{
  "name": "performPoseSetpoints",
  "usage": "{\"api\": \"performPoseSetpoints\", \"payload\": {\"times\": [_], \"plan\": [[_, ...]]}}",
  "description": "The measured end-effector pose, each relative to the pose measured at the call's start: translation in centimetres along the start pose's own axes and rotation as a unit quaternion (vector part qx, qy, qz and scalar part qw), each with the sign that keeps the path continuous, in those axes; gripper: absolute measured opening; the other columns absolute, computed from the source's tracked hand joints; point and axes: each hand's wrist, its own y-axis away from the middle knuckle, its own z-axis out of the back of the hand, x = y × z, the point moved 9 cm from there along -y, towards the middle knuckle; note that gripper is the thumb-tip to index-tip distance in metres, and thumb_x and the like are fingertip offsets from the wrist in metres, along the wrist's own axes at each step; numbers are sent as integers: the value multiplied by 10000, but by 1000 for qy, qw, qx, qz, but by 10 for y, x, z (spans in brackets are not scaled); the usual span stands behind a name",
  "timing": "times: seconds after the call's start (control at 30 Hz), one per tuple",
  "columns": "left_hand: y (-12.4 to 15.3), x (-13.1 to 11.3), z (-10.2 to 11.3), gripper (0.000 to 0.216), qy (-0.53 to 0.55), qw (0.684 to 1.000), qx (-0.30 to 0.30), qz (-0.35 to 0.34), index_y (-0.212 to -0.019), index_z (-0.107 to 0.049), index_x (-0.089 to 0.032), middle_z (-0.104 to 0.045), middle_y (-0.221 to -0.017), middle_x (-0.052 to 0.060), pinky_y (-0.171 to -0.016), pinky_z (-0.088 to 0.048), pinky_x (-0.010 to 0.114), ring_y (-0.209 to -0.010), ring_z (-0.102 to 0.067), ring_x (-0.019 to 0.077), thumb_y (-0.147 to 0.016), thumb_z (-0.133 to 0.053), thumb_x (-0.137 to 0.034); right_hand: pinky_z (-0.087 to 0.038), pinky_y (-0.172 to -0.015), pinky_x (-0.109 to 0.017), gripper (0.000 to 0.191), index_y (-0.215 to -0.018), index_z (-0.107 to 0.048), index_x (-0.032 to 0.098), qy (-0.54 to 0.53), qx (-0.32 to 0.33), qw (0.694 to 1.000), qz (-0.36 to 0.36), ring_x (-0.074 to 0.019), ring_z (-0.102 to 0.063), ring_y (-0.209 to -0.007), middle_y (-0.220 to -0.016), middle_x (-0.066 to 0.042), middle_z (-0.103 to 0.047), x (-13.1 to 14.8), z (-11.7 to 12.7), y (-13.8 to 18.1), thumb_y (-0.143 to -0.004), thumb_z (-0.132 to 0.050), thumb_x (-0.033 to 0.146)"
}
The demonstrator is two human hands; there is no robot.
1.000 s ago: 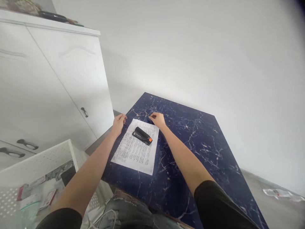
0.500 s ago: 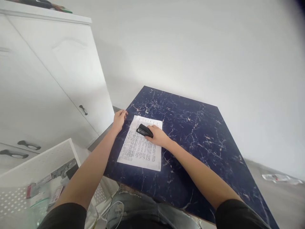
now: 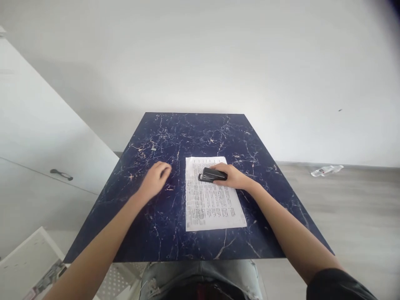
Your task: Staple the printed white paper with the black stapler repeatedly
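Observation:
A printed white sheet of paper (image 3: 211,200) lies flat on a dark blue marbled table (image 3: 187,137). A black stapler (image 3: 212,174) sits on the sheet's upper part. My right hand (image 3: 234,177) is closed round the stapler's right end. My left hand (image 3: 155,180) rests on the bare tabletop just left of the paper, fingers loosely curled, nothing in it.
A white cabinet (image 3: 37,141) with a dark handle (image 3: 61,173) stands at the left. A white perforated bin (image 3: 34,266) holds some items at the lower left. A plastic bottle (image 3: 325,170) lies on the grey floor at the right. My jeans-clad knees (image 3: 200,279) show below the table.
My head turned, so the table now faces me squarely. My right hand came from the paper's far edge onto the stapler. My left hand left the table's edge and rests beside the paper.

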Motion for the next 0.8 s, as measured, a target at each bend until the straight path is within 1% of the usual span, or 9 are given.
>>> {"api": "performPoseSetpoints", "payload": {"times": [0.07, 0.13, 0.2, 0.27, 0.4, 0.57, 0.63, 0.73, 0.8], "plan": [[-9, -45, -36, 323, -12, 998, 35, -55, -1222, -691, -212, -707, -1287, 113, -1127, -489, 454, -1242, -647, 277, -1107, -438, -378, -498, -1085, -541, 472, -1305, -731, 242, 10, -13, 1000, 13, -332, -642, -1258, -1393, -122, -712, -1, 9, 2, -911, -816, 489], [-16, -72, -70, 401, -28, 991, 96, -90, -1397, -623, -213, -622, -1492, 148, -1203, -447, 518, -1407, -575, 325, -1098, -504, -452, -493, -1082, -551, 541, -1302, -741, 248, -2, -19, 1000, -3, -340, -632, -1251, -1375, -123, -719, -5, 17, 7, -878, -842, 570], [-19, -78, -93, 576, -53, 982, 149, -105, -1499, -559, -214, -515, -1631, 169, -1279, -357, 596, -1523, -477, 380, -1047, -599, -568, -544, -973, -488, 504, -1288, -758, 258, -53, -2, 998, -39, -295, -671, -1113, -1291, -108, -746, -12, 21, 14, -921, -790, 602], [-19, -73, -105, 713, -68, 973, 188, -117, -1548, -520, -226, -436, -1704, 164, -1333, -250, 634, -1586, -400, 397, -1000, -635, -667, -563, -901, -432, 438, -1289, -772, 262, -125, 34, 990, -60, -253, -688, -1034, -1276, -99, -746, -18, 21, 22, -994, -709, 579], [-18, -61, -105, 809, -60, 967, 216, -122, -1603, -466, -249, -393, -1741, 141, -1371, -178, 611, -1628, -348, 368, -979, -612, -744, -560, -963, -426, 420, -1332, -776, 258, -232, 73, 968, -68, -250, -698, -1122, -1324, -103, -733, -27, 18, 28, -1012, -703, 520], [-20, -53, -101, 1165, -12, 974, 220, -53, -1688, -329, -224, -352, -1756, 193, -1361, -207, 641, -1640, -299, 437, -786, -818, -777, -582, -932, -432, 414, -1311, -795, 278, -267, 90, 954, -102, -240, -725, -1044, -1265, -85, -774, -36, 14, 28, -974, -752, 515], [-20, -52, -100, 1203, 3, 975, 219, -34, -1682, -339, -225, -358, -1750, 203, -1355, -223, 648, -1638, -293, 456, -740, -874, -748, -587, -942, -455, 454, -1349, -778, 286, -226, 64, 967, -98, -258, -722, -1073, -1339, -96, -754, -36, 18, 27, -969, -753, 535], [-21, -50, -99, 1199, 20, 977, 212, -30, -1663, -373, -232, -387, -1735, 202, -1356, -209, 659, -1630, -306, 464, -711, -902, -734, -532, -1085, -559, 578, -1410, -741, 288, -102, -23, 993, -60, -338, -660, -1273, -1475, -113, -690, -27, 25, 22, -902, -825, 550], [-22, -51, -96, 1171, 47, 978, 199, -38, -1653, -388, -247, -390, -1735, 194, -1353, -204, 671, -1629, -309, 464, -721, -887, -751, -488, -1152, -613, 563, -1388, -750, 281, -29, -58, 997, -29, -367, -618, -1353, -1471, -105, -697, -14, 18, 18, -880, -855, 499]]}}
